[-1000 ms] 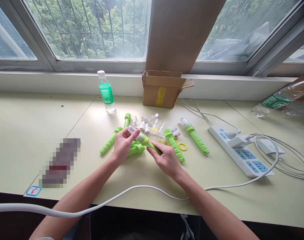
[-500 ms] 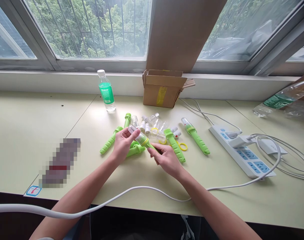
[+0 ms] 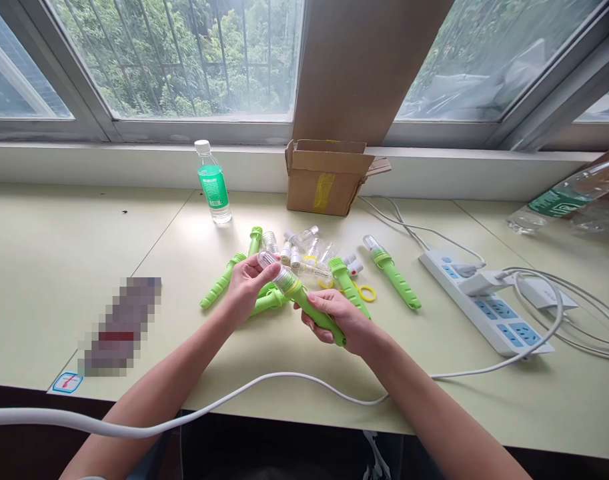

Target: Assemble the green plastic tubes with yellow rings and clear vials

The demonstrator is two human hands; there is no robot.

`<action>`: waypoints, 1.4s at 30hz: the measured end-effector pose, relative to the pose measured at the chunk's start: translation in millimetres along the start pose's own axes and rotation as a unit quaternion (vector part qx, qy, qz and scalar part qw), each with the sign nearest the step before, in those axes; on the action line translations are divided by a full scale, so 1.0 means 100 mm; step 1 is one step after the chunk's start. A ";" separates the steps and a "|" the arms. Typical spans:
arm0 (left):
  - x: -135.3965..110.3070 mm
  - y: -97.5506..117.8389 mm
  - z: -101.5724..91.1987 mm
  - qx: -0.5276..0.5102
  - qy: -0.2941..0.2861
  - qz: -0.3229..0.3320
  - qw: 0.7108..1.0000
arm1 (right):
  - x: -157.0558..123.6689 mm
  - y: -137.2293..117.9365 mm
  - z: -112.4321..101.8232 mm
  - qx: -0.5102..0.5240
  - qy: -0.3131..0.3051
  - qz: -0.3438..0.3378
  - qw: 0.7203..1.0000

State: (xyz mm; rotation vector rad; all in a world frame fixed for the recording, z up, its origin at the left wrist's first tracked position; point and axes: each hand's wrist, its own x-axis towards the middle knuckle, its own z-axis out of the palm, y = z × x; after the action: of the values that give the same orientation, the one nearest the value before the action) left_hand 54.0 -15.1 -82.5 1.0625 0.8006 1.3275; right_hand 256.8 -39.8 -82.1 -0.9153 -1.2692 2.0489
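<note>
The green-handled stick (image 3: 300, 295) is between your two hands, over the near side of the loose parts on the pale bench (image 3: 184, 267), its clear cap pointing away to your left. As far as the parts show, the work looks partly done: one capped stick (image 3: 391, 272) lies by itself to the right and looks complete, and the one you hold has its cap and handle in line, though you cannot tell from here whether the cap is fully tight. At least four others lie uncapped.

Behind the parts stands an open cardboard box (image 3: 304, 190), with a power strip (image 3: 485, 309) to the right and a green-labelled bottle (image 3: 214, 190) upright to the left.

Your left hand (image 3: 247, 283) is closed narrowly on the clear cap, pinching it between thumb and fingers. Your right hand (image 3: 347, 317) is curled around the green handle, thumb on top, the lower end showing at the palm.

The bare green handles lie on both sides: one (image 3: 223, 280) beside your left hand, another (image 3: 351, 287) just beyond your right. Between them is a jumble of clear caps (image 3: 317, 272), overlapping one another, with small white pieces (image 3: 295, 257) among them. Thinnest of all, a yellow ring (image 3: 375, 294) lies flat near the right-hand bare handle.
</note>
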 end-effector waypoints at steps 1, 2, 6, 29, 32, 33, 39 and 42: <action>0.00 0.00 0.00 -0.005 -0.004 0.001 1.000 | -0.01 -0.01 -0.01 0.007 -0.006 0.007 1.000; 0.00 0.00 0.00 -0.010 -0.007 0.003 1.000 | -0.01 -0.01 0.00 0.009 -0.009 0.009 1.000; -0.01 -0.03 0.02 -0.015 0.008 0.013 1.000 | -0.01 -0.02 0.08 -0.053 0.024 -0.036 0.998; -0.03 -0.05 0.06 0.026 0.035 -0.019 0.999 | 0.02 0.07 0.16 -0.342 0.179 -0.179 0.905; -0.02 -0.05 0.06 0.022 0.031 -0.025 0.999 | 0.02 0.08 0.16 -0.288 0.157 -0.135 0.935; -0.02 -0.05 0.06 0.020 0.030 -0.028 0.999 | 0.02 0.08 0.16 -0.268 0.149 -0.121 0.944; -0.03 -0.03 0.06 -0.003 0.005 -0.038 0.999 | 0.03 0.05 0.12 -0.104 0.061 -0.060 0.991; -0.03 0.01 0.08 -0.012 -0.009 -0.042 0.999 | 0.03 0.03 0.07 -0.029 0.028 -0.013 0.999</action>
State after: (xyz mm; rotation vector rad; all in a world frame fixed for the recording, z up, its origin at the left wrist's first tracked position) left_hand 60.4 -19.6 -78.8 1.0095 0.8057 1.2530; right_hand 248.9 -42.9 -83.3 -0.9701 -1.3110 1.9623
